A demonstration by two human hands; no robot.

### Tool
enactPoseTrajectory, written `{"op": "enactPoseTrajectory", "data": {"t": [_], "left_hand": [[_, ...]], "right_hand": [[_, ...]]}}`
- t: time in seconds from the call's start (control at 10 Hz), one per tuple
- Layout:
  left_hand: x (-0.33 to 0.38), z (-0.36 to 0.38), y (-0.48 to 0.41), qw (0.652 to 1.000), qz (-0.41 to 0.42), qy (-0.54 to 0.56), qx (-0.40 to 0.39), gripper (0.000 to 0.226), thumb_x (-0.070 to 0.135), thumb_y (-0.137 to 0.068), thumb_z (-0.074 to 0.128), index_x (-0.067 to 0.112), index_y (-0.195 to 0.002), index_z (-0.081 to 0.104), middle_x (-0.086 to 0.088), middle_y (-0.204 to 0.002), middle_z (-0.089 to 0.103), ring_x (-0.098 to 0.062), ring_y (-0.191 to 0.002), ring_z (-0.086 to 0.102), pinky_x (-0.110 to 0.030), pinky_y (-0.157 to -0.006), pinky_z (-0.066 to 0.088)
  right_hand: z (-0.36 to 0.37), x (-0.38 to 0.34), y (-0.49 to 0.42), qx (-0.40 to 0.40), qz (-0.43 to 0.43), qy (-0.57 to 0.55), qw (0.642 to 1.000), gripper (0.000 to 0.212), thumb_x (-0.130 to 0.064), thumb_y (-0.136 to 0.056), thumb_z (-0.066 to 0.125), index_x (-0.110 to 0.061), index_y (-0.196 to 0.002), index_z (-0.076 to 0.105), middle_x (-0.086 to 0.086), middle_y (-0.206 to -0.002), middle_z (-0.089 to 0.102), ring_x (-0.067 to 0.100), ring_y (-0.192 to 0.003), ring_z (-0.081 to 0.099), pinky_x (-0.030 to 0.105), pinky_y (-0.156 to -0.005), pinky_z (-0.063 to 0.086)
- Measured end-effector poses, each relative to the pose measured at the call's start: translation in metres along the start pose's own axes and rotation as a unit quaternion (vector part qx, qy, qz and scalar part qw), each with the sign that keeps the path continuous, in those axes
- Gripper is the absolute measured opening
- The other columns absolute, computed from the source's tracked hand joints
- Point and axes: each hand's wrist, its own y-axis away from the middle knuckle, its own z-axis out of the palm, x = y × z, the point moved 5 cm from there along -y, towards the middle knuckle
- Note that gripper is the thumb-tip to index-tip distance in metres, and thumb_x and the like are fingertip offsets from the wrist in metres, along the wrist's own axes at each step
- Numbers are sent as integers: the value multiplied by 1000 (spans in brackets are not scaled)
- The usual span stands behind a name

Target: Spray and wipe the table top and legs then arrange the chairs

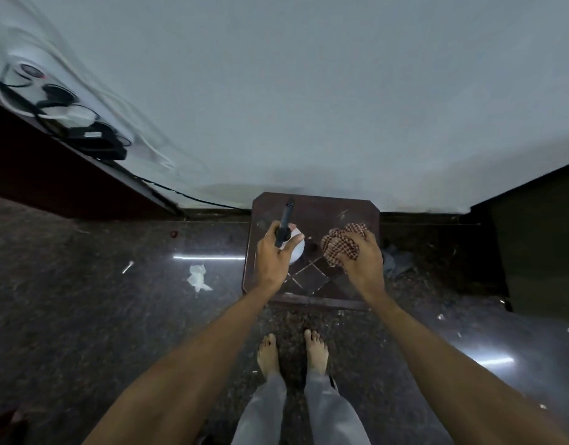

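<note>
Item: small dark counter [337,207], square with clipped corners, set against the white wall [309,91], directly ahead of my bare feet [293,351]

Left hand [272,258]: grip clenched round the neck of the spray bottle [296,248], white body below, dark nozzle [286,220] pointing away from me over the far half of the top. I cannot tell whether a finger rests on the trigger

Right hand [362,255]: grip bunched on the checked cloth [339,244], held over the right side of the top; whether it touches the surface I cannot tell

Step in hand, as I judge it: spraying the top, wipe to follow

Handling notes:
- tilt the nozzle down so the mist lands on the wood, not the wall behind
- cover the top evenly, near edge and corners included
- open the cloth out flatter before wiping; a tight wad cleans only a narrow strip
- wipe from the wall side toward me, then over the rim
- legs are hidden under the top from here; I expect to crouch for them

Nearby, not part of the job: crumpled white paper [198,277] on the dark polished floor [84,300] to the left; cables and plugs [80,130] by the wall, well apart, to be kept dry

Chairs: none in view
</note>
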Motion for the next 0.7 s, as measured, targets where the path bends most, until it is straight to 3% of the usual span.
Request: {"op": "enactPoseTrajectory", "data": {"t": [0.2,0.3,0.5,0.6,0.7], "left_hand": [[-64,26,-28,999,-39,-2,8,63,49,-85,76,16,-137,62,-10,-138,64,-32,-137,52,-57,-112,43],[-78,28,-36,999,-48,-1,12,82,73,-77,70,25,-142,59,-5,-147,58,-32,-146,42,-60,-115,39],[-88,25,-42,997,-43,-51,-23,79,79,-76,64,30,-138,58,-6,-148,56,-31,-145,43,-62,-112,41],[-57,14,-34,996,-30,-64,-49,57,49,-84,74,21,-132,61,-9,-138,63,-30,-133,55,-53,-110,46],[-44,3,-27,994,-24,-82,-71,48,15,-88,79,15,-132,59,-7,-133,66,-27,-127,59,-39,-104,48]], "right_hand": [[47,59,-18,-108,-33,50,992,59,-7,-96,60,-22,-150,43,19,-158,32,41,-144,30,50,-116,28],[53,63,-21,-109,-24,73,991,59,-6,-97,56,-22,-151,41,18,-160,25,43,-145,24,50,-117,23],[55,59,-21,-115,-16,87,989,63,0,-92,57,-21,-150,43,19,-160,24,45,-143,27,52,-117,28],[48,53,-19,-119,-25,107,987,63,-4,-92,58,-23,-151,42,19,-159,27,45,-142,29,50,-116,29],[34,41,-16,-92,-26,115,989,62,-6,-90,60,-21,-148,46,19,-154,35,44,-138,34,50,-111,34]]}}
